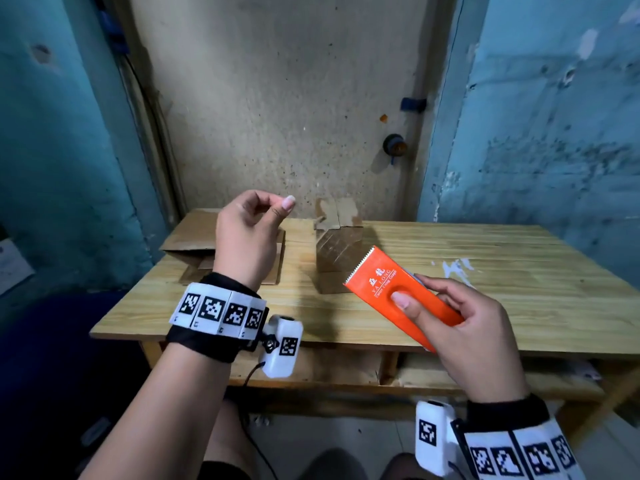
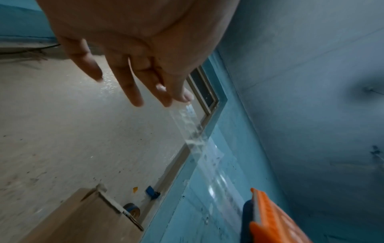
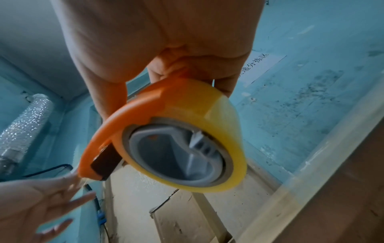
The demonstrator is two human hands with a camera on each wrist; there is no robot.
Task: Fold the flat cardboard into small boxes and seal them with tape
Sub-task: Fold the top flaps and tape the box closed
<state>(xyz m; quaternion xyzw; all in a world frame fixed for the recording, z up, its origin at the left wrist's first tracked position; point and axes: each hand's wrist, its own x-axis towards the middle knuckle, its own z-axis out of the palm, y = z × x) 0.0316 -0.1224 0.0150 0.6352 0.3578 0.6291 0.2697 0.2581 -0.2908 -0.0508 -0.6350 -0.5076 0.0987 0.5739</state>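
My right hand (image 1: 450,317) grips an orange tape dispenser (image 1: 398,292) above the table's front edge, its toothed blade pointing up and left. The yellowish tape roll (image 3: 187,131) sits inside it. A strip of clear tape (image 2: 195,134) runs from the dispenser (image 2: 274,218) up to my left hand (image 2: 176,97), which pinches its end between thumb and finger. The left hand (image 1: 277,207) is raised over the table's back left. A small cardboard box (image 1: 337,251) stands upright in the middle of the table, top flaps up. Flat cardboard (image 1: 194,244) lies behind the left hand.
The wooden table (image 1: 502,306) has a white smear (image 1: 457,266) at its right and a lower shelf (image 1: 450,379) beneath. A beige door (image 1: 277,98) and blue walls (image 1: 554,133) close in behind. My knees show below the table's front edge.
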